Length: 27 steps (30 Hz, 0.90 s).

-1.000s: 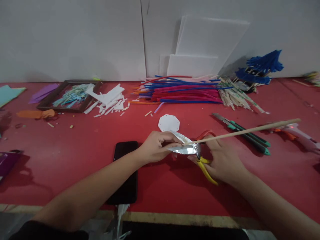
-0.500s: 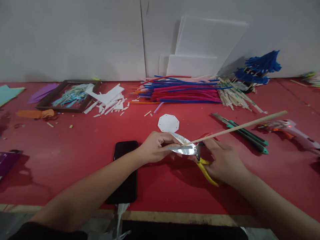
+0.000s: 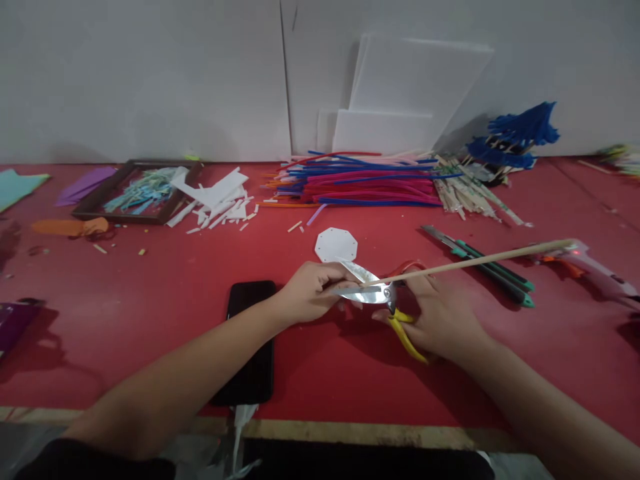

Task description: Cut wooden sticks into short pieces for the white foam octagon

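Stick (image 3: pixel 475 264) between blades (image 3: pixel 366 297) of parted scissors (image 3: pixel 387 293), long axis left-right.
Left hand (image 3: pixel 311 290) pinches left end, tip hidden; right hand (image 3: pixel 445 317) grips scissors, fingers partly hidden.

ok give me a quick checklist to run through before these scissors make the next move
1. Scissors gripped: ok, the right hand holds the handles.
2. Blades open: ok, the blades stand apart.
3. Stick supported: ok, the left hand holds its near end by the blades.
4. Left fingers well clear of the blades: not ok, they are right beside them; whether they touch, cannot tell.
5. Stick's far end clear of the pink glue gun: cannot tell, they overlap in this view.
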### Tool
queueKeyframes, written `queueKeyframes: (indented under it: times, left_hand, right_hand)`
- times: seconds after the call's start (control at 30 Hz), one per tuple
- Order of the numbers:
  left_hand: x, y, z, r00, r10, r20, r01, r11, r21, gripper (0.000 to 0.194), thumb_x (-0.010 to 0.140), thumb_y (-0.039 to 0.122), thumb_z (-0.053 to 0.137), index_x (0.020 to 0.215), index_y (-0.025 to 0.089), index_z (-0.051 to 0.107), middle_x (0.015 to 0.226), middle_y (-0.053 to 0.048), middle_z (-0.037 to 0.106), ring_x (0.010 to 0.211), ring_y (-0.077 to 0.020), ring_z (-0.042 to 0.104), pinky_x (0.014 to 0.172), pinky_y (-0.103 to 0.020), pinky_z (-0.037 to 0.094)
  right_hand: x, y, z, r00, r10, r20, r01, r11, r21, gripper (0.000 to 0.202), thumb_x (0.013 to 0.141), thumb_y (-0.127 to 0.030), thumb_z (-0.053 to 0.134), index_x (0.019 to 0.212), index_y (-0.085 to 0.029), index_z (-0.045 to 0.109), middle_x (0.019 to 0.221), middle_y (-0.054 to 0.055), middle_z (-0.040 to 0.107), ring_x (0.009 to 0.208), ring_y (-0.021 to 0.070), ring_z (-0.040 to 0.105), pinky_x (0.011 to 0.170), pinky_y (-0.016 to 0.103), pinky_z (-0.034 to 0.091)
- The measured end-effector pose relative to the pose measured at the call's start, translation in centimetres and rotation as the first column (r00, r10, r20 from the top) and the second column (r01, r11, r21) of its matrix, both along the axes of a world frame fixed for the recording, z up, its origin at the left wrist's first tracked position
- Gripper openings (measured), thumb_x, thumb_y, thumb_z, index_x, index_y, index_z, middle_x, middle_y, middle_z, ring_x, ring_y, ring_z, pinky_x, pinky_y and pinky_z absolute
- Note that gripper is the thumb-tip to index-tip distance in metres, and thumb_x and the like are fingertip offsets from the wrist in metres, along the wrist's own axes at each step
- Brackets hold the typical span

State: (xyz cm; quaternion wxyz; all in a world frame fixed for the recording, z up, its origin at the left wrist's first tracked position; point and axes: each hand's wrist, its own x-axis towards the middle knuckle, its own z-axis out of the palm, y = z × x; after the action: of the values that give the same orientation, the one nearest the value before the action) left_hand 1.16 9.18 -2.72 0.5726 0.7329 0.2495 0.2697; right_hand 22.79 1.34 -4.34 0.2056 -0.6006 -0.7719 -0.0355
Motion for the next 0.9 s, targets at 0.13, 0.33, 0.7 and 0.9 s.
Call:
queueKeyframes:
  times: [0.13,0.33,0.7,0.9]
  left_hand:
    - [0.0,0.0,0.1,0.999,0.015,-0.043,-0.017,0.998,-0.058,0.017,0.083,0.023,0.061,0.070,0.015,0.068,0.067,-0.002,0.069,0.058,-0.0097,0.063,0.056,-0.019,0.049]
    - [0.0,-0.2,0.1,0.999,-0.028,-0.032,0.022,0.985,-0.171,0.014,0.084,0.019,0.059,0.076,0.013,0.068,0.068,-0.003,0.071,0.052,-0.0087,0.062,0.054,-0.019,0.050]
    - [0.1,0.1,-0.2,0.984,0.099,0.147,-0.080,0.989,-0.128,0.015,0.089,0.030,0.056,0.082,0.017,0.053,0.066,0.002,0.062,0.049,-0.0064,0.056,0.051,-0.019,0.048]
    - [-0.3,1.3,-0.5,0.916,0.373,0.145,-0.366,0.928,-0.072,0.019,0.092,0.033,0.055,0.084,0.017,0.049,0.076,-0.001,0.068,0.049,-0.0051,0.056,0.053,-0.019,0.049]
  right_hand:
    - [0.0,0.0,0.1,1.000,-0.025,-0.011,0.024,0.999,-0.045,0.034,0.082,-0.056,0.052,0.085,-0.022,0.053,0.070,0.005,0.061,0.060,0.0207,0.057,0.052,0.029,0.037]
    - [0.4,-0.2,0.1,1.000,-0.025,-0.005,0.025,0.996,-0.083,0.032,0.080,-0.054,0.054,0.085,-0.022,0.054,0.064,0.002,0.058,0.054,0.0186,0.055,0.049,0.028,0.033]
    - [0.6,0.6,0.2,0.997,0.061,-0.055,-0.064,0.996,-0.066,0.054,0.079,-0.069,0.051,0.097,-0.018,0.053,0.083,0.011,0.066,0.074,0.0268,0.065,0.060,0.035,0.046]
    - [2.8,1.1,-0.1,0.965,-0.206,-0.163,0.194,0.977,-0.085,0.052,0.079,-0.071,0.050,0.084,-0.021,0.064,0.071,0.008,0.069,0.060,0.0232,0.064,0.051,0.032,0.041]
